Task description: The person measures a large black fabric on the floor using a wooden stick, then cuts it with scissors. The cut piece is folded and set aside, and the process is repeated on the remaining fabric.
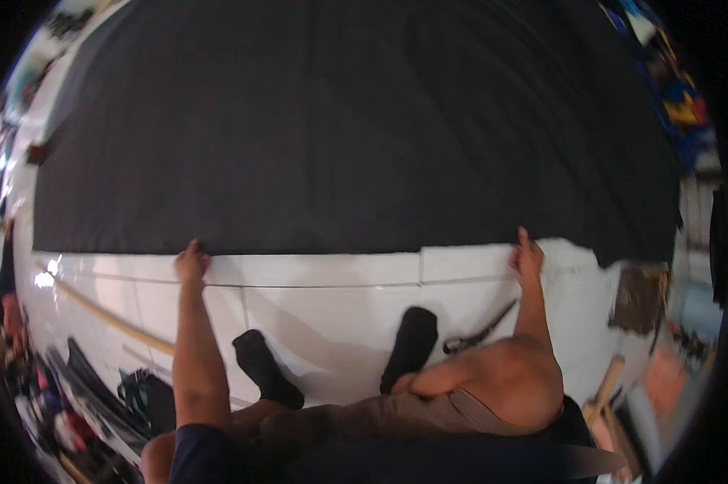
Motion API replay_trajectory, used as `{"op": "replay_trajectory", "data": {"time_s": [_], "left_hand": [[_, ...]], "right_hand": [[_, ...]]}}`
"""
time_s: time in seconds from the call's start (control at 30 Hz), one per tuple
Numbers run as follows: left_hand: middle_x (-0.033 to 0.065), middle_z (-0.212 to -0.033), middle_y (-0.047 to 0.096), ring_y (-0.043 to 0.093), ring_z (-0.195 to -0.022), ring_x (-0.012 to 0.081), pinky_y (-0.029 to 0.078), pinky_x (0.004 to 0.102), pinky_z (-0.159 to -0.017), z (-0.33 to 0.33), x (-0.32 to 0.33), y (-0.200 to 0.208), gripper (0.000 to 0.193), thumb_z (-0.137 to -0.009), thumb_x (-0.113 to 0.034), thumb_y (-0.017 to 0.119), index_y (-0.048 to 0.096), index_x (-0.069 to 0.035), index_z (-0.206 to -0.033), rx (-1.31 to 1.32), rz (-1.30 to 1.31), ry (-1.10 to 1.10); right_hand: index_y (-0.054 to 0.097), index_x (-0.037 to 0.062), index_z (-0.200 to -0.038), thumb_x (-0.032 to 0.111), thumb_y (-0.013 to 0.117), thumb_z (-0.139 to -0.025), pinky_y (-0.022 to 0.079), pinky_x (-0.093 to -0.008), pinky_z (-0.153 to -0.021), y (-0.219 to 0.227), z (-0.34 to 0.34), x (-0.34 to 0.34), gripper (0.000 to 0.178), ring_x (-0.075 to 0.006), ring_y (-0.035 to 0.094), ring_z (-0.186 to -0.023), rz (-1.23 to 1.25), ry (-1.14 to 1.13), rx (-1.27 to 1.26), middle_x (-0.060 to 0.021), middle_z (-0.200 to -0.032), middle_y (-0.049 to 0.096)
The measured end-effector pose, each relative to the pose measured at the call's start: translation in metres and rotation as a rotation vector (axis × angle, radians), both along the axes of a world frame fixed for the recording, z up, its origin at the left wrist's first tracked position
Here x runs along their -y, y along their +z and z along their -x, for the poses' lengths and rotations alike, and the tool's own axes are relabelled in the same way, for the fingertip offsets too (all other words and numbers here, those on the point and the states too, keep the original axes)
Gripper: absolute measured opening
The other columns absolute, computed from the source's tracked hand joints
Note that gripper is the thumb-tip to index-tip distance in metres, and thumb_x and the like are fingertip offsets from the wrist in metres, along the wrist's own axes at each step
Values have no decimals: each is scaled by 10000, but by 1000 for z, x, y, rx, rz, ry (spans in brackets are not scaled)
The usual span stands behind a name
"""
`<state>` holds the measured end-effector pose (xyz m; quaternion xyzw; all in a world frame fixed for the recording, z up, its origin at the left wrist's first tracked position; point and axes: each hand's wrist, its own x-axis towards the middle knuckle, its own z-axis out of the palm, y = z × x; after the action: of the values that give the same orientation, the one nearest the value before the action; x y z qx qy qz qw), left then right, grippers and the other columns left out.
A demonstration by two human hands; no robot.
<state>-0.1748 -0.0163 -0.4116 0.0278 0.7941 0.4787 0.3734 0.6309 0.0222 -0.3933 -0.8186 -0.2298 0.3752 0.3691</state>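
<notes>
1. A large, dark grey sheet of matt cloth (pixel 340 129) is spread across the upper part of the view, above a glossy white tiled floor (pixel 324 310); its near edge runs almost straight, with soft folds toward the right and a ragged near right corner.
2. The left hand (pixel 192 263) pinches that near edge, left of the middle, one finger reaching onto the cloth.
3. The right hand (pixel 528 255) pinches the same edge farther right; the two hands are well apart.
4. Below the edge, between the forearms, the person's two feet in black socks (pixel 416 339) stand on the tiles, beneath brown fabric shorts (pixel 380 423).
5. A dark, narrow strap-like object (pixel 483 329) lies just beside the right foot.
6. A long, pale yellow stick (pixel 110 315) lies on the floor to the left, reaching toward the left forearm.
7. A small reddish-brown block (pixel 36 154) sits at the cloth's left edge.
8. A brown, roughly square flat piece (pixel 638 299) lies near the cloth's ragged corner.
9. Blurred blue, yellow and red items (pixel 685 109) crowd the upper right rim.
</notes>
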Motion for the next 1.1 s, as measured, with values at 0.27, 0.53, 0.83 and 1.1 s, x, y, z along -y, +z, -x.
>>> {"op": "replay_trajectory", "data": {"time_s": [0.27,0.53,0.83,1.1], "left_hand": [[60,-697,564,565,-546,150,436,253,-444,-24,-19,6,311,-911,-168,771,483,-59,-961,-92,-79,-77],[103,-832,597,536,-546,163,462,312,-464,-18,-2,-7,756,-881,-226,809,262,-86,-1384,-257,67,-63],[208,-1236,544,643,-771,263,534,375,-519,-76,-43,23,615,-868,-227,770,449,16,-1333,-21,153,306],[91,-977,641,618,-845,243,511,379,-651,-88,-55,13,210,-982,-225,601,614,-62,-1113,275,-137,338]], "right_hand": [[560,49,-770,272,701,-971,418,-314,-417,7,-2,25,332,-139,529,-478,-33,-55,141,-57,-622,581],[594,51,-754,296,673,-963,396,-322,-438,-17,-13,18,332,-132,477,-472,-77,-75,99,-43,-622,558],[577,37,-1233,355,744,-898,447,-471,-946,19,111,13,491,-345,574,-1059,-283,401,554,-177,-1146,604],[494,197,-1490,410,626,-965,121,-558,-1241,32,232,-15,583,-356,224,-1520,-299,1496,851,-141,-1611,328]]}}
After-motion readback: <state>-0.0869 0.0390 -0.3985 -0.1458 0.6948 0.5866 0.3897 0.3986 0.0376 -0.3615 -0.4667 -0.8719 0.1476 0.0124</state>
